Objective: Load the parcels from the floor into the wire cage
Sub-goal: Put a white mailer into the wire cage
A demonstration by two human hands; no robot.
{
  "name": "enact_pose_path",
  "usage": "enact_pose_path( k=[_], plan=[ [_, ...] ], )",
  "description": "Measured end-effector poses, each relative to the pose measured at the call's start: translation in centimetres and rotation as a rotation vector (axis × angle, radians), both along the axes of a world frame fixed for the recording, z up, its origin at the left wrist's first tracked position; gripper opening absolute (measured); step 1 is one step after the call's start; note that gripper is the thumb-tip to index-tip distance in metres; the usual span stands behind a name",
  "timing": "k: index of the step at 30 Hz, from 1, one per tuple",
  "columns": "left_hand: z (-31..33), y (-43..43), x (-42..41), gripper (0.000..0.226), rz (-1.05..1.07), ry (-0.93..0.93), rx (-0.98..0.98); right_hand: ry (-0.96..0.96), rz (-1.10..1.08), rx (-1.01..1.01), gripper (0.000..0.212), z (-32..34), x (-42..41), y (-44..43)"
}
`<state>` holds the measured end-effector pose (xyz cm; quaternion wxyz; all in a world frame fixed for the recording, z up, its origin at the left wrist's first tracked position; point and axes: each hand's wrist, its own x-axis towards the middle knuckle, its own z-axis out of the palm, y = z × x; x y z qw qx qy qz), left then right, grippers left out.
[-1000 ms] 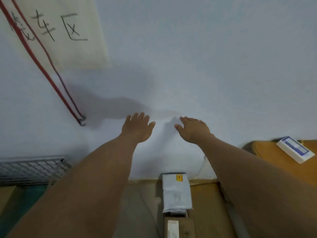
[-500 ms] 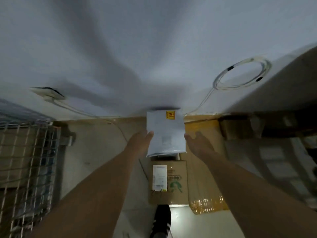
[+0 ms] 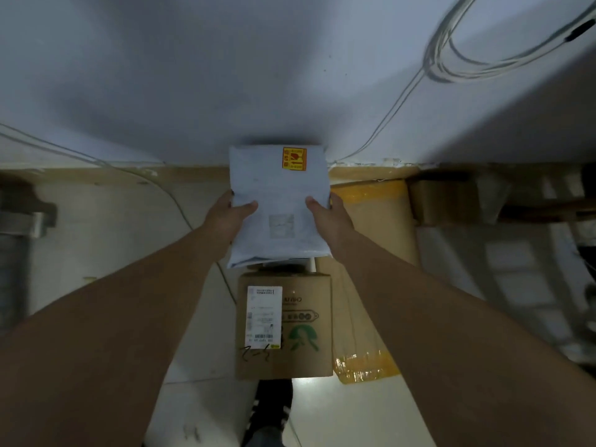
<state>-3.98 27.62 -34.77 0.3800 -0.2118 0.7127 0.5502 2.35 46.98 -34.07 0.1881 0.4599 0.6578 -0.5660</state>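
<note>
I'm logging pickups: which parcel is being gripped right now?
The grey mailer with the orange sticker, gripped by left hand and right hand. The brown carton and yellow-taped parcel are not held.

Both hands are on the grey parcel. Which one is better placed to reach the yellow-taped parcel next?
Right, probably. The right hand grips the grey parcel at the edge beside the yellow-taped parcel; the left hand grips the far edge.
</note>
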Motion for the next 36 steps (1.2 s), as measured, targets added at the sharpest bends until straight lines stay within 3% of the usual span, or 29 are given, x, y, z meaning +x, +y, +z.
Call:
enact_pose_path(
  k=[5, 14, 20, 28, 36],
  plan=[
    [-2.9, -0.5, 0.1, 0.082, -0.093, 0.090, -0.019, 0.001, 0.107, 0.096, 0.066, -1.3, -0.5, -0.3],
    [0.1, -1.4, 0.5, 0.094, -0.236, 0.196, -0.052, 0.013, 0.081, 0.132, 0.064, 2.4, 0.9, -0.7],
    [6.7, -2.3, 1.7, 0.095, -0.335, 0.329, 0.019, 0.084, 0.033, 0.216, 0.067, 9.5, 3.3, -2.3],
    [23.3, -5.4, 4.4, 0.100, -0.335, 0.529, 0.052, 0.331, 0.023, 0.307, 0.067, 26.2, 8.1, -6.5],
    [49.5, -13.1, 3.6, 0.107, -0.405, 0.895, 0.054, 0.523, 0.030, 0.497, 0.079, 52.7, 8.8, -13.6]
  ],
)
